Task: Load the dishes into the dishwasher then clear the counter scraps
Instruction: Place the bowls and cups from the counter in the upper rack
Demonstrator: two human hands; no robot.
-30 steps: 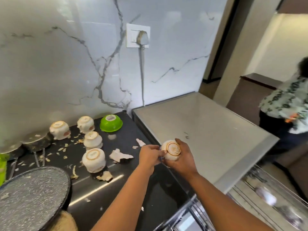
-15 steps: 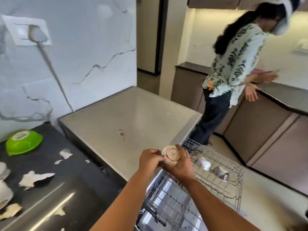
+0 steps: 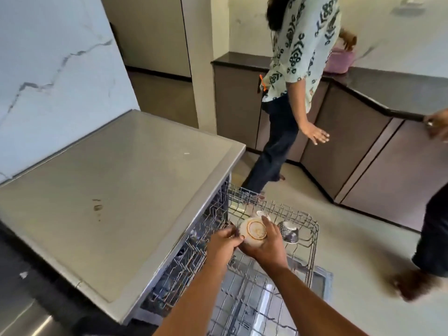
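Note:
A small cream bowl (image 3: 253, 232) with an orange ring on its base is held upside down over the pulled-out upper wire rack (image 3: 312, 241) of the dishwasher. My right hand (image 3: 268, 246) cups it from below and the right, fingers curled round it. My left hand (image 3: 221, 243) pinches its left rim. Two patterned cups sit in the rack: one (image 3: 288, 231) just right of the bowl, another (image 3: 263, 214) partly hidden behind it. The lower rack (image 3: 244, 304) shows beneath my arms.
The grey dishwasher top (image 3: 116, 190) lies to the left, the dark counter (image 3: 17, 275) at the lower left. A person in a patterned shirt (image 3: 298, 44) stands beyond the rack. Another person's hand (image 3: 436, 123) and leg are at the right edge.
My view swung right from the counter to the dishwasher. Both hands carried the bowl from the counter edge to above the upper rack. The person behind stepped closer.

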